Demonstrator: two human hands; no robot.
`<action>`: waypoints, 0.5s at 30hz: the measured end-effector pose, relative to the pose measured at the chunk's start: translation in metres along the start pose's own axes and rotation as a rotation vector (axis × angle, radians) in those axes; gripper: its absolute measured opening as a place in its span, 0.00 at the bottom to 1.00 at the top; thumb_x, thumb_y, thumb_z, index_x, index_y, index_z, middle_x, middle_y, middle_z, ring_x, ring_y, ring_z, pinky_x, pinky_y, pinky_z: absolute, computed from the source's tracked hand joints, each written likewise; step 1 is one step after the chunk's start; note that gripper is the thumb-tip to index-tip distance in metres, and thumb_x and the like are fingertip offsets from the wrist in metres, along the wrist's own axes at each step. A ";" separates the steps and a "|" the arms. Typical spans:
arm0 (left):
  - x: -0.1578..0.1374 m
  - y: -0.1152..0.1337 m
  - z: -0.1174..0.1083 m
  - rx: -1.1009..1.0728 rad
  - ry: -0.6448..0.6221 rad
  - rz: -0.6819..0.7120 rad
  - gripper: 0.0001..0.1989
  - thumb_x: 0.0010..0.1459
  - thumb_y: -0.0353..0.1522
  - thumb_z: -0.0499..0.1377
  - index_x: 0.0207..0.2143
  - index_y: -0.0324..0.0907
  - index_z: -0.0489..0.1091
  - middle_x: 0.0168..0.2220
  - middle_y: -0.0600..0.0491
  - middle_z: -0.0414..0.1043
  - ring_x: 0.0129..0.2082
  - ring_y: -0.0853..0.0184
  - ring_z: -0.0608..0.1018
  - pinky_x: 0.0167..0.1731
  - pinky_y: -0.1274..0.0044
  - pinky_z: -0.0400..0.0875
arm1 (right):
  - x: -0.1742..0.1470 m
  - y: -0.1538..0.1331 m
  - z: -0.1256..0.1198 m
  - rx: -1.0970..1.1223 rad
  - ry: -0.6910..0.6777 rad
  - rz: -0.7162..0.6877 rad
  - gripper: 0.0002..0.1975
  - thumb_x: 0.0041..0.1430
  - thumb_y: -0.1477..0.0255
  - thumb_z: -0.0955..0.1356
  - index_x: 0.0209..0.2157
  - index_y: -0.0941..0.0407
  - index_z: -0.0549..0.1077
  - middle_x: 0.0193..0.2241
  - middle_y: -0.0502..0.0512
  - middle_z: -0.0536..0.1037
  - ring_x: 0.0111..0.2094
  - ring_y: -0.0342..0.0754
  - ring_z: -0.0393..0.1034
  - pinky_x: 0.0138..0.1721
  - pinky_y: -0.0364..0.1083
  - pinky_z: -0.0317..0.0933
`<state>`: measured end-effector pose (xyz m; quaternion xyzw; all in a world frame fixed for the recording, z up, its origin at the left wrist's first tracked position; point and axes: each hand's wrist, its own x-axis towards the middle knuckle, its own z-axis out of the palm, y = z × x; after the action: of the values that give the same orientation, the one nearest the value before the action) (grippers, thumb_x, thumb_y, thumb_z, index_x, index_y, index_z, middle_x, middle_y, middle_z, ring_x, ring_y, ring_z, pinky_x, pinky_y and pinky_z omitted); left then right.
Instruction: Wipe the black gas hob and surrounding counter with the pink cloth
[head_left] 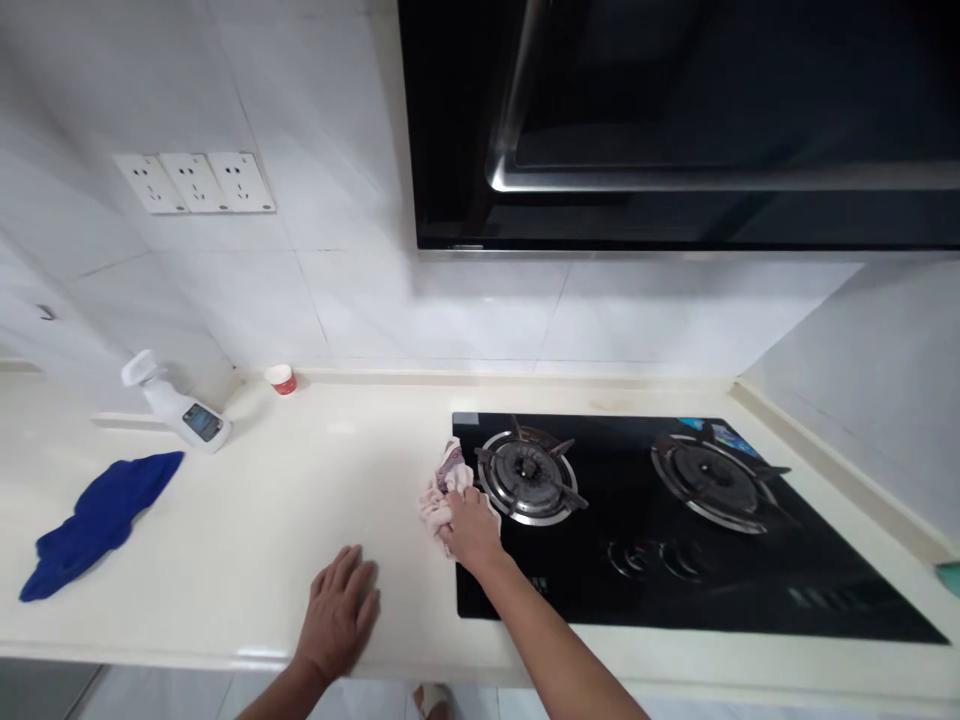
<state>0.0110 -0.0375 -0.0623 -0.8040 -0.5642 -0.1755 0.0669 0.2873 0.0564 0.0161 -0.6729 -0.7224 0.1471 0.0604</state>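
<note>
A crumpled pale pink cloth (437,508) with a darker printed patch lies at the left edge of the black gas stove (570,580), partly over the glass. My right hand (469,525) is closed on it and presses it down, just left of the nearer burner (529,475). My left hand (339,610) rests on the cream countertop (255,560) near its front edge, fingers extended and holding nothing. Part of the cloth is hidden under my right hand.
A white spray bottle (176,405), a small red-and-white cup (281,379) and a blue cloth (105,520) are on the counter to the left. A second burner (712,480) sits on the right. Above the stove hangs a black range hood (675,215). Wall sockets (195,184) are at upper left.
</note>
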 end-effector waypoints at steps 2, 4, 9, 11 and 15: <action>0.002 0.002 -0.003 -0.010 -0.047 -0.024 0.19 0.65 0.40 0.53 0.55 0.47 0.71 0.63 0.45 0.68 0.64 0.56 0.68 0.56 0.61 0.65 | -0.028 0.010 0.003 0.035 -0.020 0.043 0.25 0.58 0.65 0.68 0.57 0.55 0.68 0.53 0.64 0.70 0.54 0.58 0.65 0.53 0.51 0.59; 0.005 0.004 -0.006 -0.020 -0.088 -0.046 0.19 0.66 0.41 0.52 0.55 0.46 0.71 0.63 0.44 0.68 0.64 0.55 0.67 0.57 0.60 0.64 | -0.058 0.018 0.007 0.074 -0.056 0.066 0.26 0.57 0.65 0.67 0.56 0.56 0.67 0.52 0.63 0.71 0.53 0.58 0.66 0.53 0.51 0.59; 0.009 0.009 -0.008 -0.043 -0.117 -0.068 0.21 0.65 0.41 0.51 0.56 0.43 0.71 0.64 0.41 0.66 0.66 0.53 0.65 0.59 0.59 0.62 | -0.129 0.011 0.019 0.179 -0.166 0.058 0.24 0.55 0.66 0.66 0.53 0.58 0.68 0.50 0.64 0.73 0.51 0.58 0.69 0.51 0.52 0.59; 0.009 0.010 -0.008 -0.041 -0.105 -0.064 0.21 0.65 0.41 0.51 0.55 0.43 0.71 0.63 0.41 0.67 0.66 0.53 0.65 0.59 0.60 0.61 | -0.150 0.001 0.022 0.247 -0.211 0.030 0.22 0.52 0.67 0.66 0.50 0.56 0.69 0.49 0.63 0.74 0.50 0.58 0.70 0.51 0.53 0.59; 0.008 0.009 -0.007 -0.036 -0.092 -0.050 0.20 0.66 0.41 0.50 0.55 0.44 0.71 0.63 0.42 0.67 0.65 0.54 0.65 0.59 0.60 0.62 | -0.176 -0.013 0.019 0.687 -0.291 -0.022 0.16 0.51 0.69 0.66 0.44 0.52 0.70 0.41 0.54 0.78 0.44 0.53 0.72 0.47 0.50 0.62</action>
<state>0.0201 -0.0360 -0.0521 -0.7980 -0.5833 -0.1502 0.0220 0.2850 -0.1210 0.0217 -0.5775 -0.6393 0.4744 0.1809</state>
